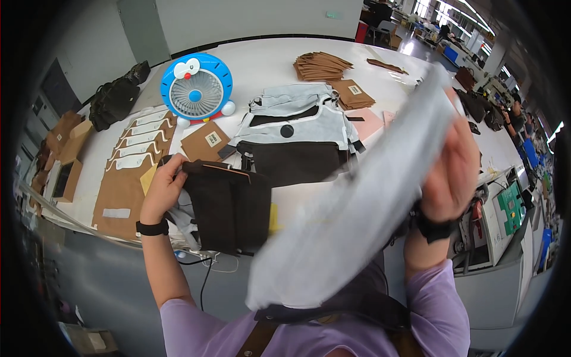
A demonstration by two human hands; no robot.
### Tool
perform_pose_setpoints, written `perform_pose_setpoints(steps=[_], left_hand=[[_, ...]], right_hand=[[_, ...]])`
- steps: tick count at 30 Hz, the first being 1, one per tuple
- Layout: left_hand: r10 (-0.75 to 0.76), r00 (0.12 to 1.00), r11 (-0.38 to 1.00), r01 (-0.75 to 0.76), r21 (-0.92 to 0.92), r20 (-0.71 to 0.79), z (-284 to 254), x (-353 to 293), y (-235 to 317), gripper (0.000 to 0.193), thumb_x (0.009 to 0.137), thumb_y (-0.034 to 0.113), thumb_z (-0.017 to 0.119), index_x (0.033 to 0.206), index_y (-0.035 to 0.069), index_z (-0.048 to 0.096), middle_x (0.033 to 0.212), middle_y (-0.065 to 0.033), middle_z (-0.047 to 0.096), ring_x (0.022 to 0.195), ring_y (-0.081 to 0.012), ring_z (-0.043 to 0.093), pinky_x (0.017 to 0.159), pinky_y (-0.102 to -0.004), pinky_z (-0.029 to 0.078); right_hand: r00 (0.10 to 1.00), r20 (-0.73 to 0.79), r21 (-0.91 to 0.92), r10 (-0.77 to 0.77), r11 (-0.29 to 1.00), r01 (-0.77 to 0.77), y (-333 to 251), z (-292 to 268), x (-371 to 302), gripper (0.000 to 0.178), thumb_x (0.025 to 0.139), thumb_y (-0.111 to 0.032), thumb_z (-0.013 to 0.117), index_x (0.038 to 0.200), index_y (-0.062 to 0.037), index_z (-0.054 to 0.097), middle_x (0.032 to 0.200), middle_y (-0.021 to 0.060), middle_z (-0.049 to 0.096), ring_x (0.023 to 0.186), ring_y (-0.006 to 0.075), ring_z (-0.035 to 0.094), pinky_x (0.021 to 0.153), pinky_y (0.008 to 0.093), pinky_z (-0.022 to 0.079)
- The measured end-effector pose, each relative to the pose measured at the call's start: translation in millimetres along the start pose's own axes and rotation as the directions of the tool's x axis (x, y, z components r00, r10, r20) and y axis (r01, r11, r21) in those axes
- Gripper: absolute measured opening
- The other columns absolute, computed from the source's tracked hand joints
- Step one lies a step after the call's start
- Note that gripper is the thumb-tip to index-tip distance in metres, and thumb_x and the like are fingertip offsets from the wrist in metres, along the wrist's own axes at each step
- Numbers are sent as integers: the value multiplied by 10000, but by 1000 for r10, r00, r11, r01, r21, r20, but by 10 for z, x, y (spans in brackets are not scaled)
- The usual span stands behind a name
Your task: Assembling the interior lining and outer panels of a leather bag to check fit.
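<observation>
My left hand (160, 191) pinches the top edge of a dark brown fabric bag piece (229, 211), which hangs at the table's front edge. Some light grey cloth shows behind that piece, below my fingers. High on the right, my right hand (453, 169) holds a long light grey cloth piece (351, 217) by its upper end. The cloth slants down to the left across my front and is smeared by motion. Part of the right fingers is blurred. Beyond both hands lies a light grey bag lining (297, 128) with a dark brown panel (297, 162) along its near side.
A blue cartoon-shaped fan (196, 89) stands at the back left of the white table (256, 59). Brown sheets with white wire-like pieces (137, 140) lie left. Stacked brown pieces (321, 65) sit at the back. A machine with a green panel (510, 207) stands right.
</observation>
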State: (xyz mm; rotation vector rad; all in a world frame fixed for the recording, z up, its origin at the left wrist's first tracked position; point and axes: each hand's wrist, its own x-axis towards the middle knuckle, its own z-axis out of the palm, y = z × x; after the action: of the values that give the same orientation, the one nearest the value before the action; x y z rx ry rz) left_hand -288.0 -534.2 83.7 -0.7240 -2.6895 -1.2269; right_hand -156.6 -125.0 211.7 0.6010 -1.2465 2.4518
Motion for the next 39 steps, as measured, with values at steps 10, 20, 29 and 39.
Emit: perform_pose_setpoints(steps=[10,20,29,39], left_hand=[[-113,987,888,152,435,-114,456,-279,-1079,145,858,40,583,980,33,506,854,-223,606,890,-437,579,753,-491,464],[40,986,921,26,389,-161,119,-303,127,429,806,50,668,1223,45,567,1182,-198,589,1079,-408,568,899,-412,487],[849,520,349,-680,-644,-89,199,-403,1631,334,885,246,661,1128,32,582,1027,-259,633,900,-401,648,830,-462,548],[710,485,140,-807,-573,-510,388,-445,1748,432,809,104,736,1160,343,657,997,-104,592,733,-230,555,610,-332,488]], right_hand=[[966,-203,97,162,985,-144,1386,-972,2218,273,988,-192,529,1140,34,531,1072,174,649,960,277,660,833,385,556],[958,-275,-939,-84,240,-248,2339,-1889,1850,298,832,-114,679,1055,34,548,1030,160,583,998,300,568,853,383,470],[938,246,-969,244,78,233,2731,-924,1930,303,877,-101,564,1179,-65,567,957,182,659,919,358,624,829,426,491],[844,14,-958,536,-234,164,3368,-864,2175,514,978,-487,372,1274,-124,584,1210,186,622,1120,328,593,951,435,455]])
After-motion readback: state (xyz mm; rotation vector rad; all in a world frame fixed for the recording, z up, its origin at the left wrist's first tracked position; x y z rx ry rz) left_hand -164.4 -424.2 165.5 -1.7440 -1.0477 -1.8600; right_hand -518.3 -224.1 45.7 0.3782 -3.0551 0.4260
